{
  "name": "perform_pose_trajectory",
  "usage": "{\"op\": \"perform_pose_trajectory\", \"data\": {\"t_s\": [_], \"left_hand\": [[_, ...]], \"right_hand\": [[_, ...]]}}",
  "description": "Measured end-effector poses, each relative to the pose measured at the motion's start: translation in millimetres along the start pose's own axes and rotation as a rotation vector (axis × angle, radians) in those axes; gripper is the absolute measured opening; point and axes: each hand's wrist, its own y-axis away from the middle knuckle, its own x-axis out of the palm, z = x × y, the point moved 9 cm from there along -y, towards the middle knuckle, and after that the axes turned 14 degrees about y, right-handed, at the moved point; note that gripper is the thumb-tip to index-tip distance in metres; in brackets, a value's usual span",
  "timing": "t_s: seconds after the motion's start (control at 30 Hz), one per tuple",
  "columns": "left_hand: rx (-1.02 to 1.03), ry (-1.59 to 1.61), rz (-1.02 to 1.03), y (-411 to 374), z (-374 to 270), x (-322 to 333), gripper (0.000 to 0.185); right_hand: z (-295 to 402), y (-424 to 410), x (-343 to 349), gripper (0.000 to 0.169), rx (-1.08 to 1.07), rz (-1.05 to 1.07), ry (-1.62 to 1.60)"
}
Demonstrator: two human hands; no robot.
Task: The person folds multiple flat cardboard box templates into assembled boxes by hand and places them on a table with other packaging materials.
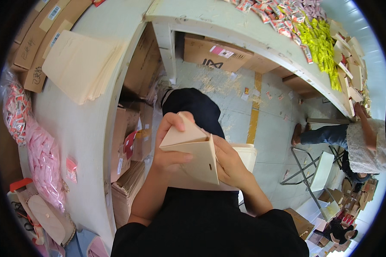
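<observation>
Over my lap, both hands hold a folded cream paperboard piece with a small dark slot near one edge. My left hand grips its left side, thumb on top and fingers spread beneath and across the front. My right hand holds the right edge, its fingers partly hidden behind the board. More flat cream board lies on my lap, under and right of the hands. A fanned stack of flat cream sheets rests on the white table at left.
Pink packets in clear plastic and a beige handbag lie at left. Cardboard boxes stand under the tables. Yellow packets cover the far tabletop. Another person is at right, near a folding stool.
</observation>
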Motion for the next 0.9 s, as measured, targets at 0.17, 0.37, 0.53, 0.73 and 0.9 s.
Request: {"op": "perform_pose_trajectory", "data": {"t_s": [0.17, 0.37, 0.53, 0.73, 0.9], "left_hand": [[0.143, -0.143, -0.085, -3, -10, 4, 0.045], [0.277, -0.717, 0.052, -1, -15, 24, 0.044], [0.336, -0.746, 0.051, 0, -19, 44, 0.044], [0.366, -0.802, 0.090, 1, -17, 56, 0.043], [0.300, -0.683, 0.088, 3, -9, 48, 0.041]], "right_hand": [[-12, 9, -35, 0.035, -0.072, -0.176, -0.241], [-2, 15, -47, 0.029, 0.096, -0.474, -0.013], [2, 18, -41, 0.014, -0.001, -0.498, -0.122], [22, 27, -56, 0.011, -0.154, -0.649, 0.214], [22, 16, -57, 0.014, -0.051, -0.618, 0.273]]}}
